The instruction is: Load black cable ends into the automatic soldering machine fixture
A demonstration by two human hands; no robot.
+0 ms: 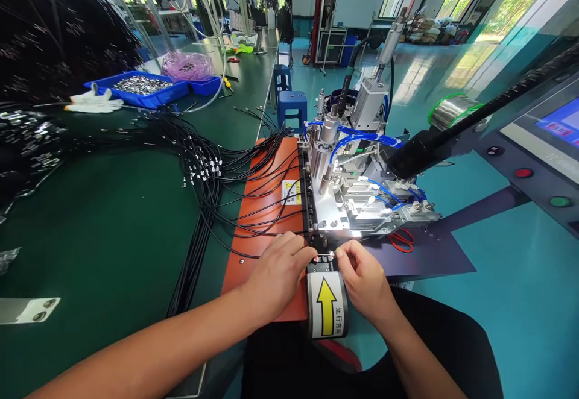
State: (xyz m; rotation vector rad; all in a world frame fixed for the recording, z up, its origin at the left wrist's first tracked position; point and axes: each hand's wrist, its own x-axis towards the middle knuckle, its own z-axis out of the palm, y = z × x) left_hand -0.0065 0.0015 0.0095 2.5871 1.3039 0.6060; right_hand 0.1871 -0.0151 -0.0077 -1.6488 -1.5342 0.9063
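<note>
My left hand (278,272) rests on the orange plate (266,206), fingers pinched on the end of a thin black cable (253,255) at the near end of the black fixture track (308,206). My right hand (362,275) pinches the small metal connector (326,257) from the other side, fingertips almost meeting the left ones. Just below them sits a white cover with a yellow arrow (326,305). Several black cables lie across the orange plate into the track.
A metal machine with blue air tubes (357,176) stands right behind the hands. Red scissors (402,239) lie beside it. A big bundle of black cables (54,55) fills the left of the green bench, with blue trays of metal parts (140,88) and white gloves (93,102). A control panel (534,164) stands at right.
</note>
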